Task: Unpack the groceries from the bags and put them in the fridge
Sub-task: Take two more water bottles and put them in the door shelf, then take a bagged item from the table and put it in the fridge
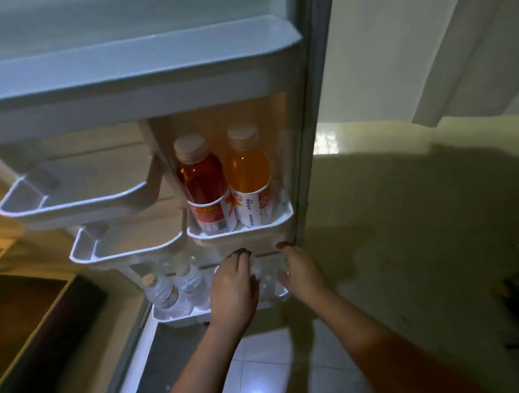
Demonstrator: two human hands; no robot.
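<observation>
Dim kitchen corner, pale tiled floor (263,375) with a glare spot, plain wall (395,51) to the right. Fridge door (309,132) stands open, inner side facing the camera.

Middle door shelf (242,232): red drink bottle (203,184) and orange drink bottle (249,172), both upright, touching side by side, labels forward.

Bottom door shelf (180,318): two clear water bottles (179,289) at the left end, tilted, leaning together.

Two empty door trays (79,201) project at left.

Left hand (235,289) and right hand (301,272) are both at the right end of the bottom shelf, near each other but not touching — fingers curled around something clear between them. Item is blurred; cannot identify it, and cannot tell if either hand's grip is closed on it.
</observation>
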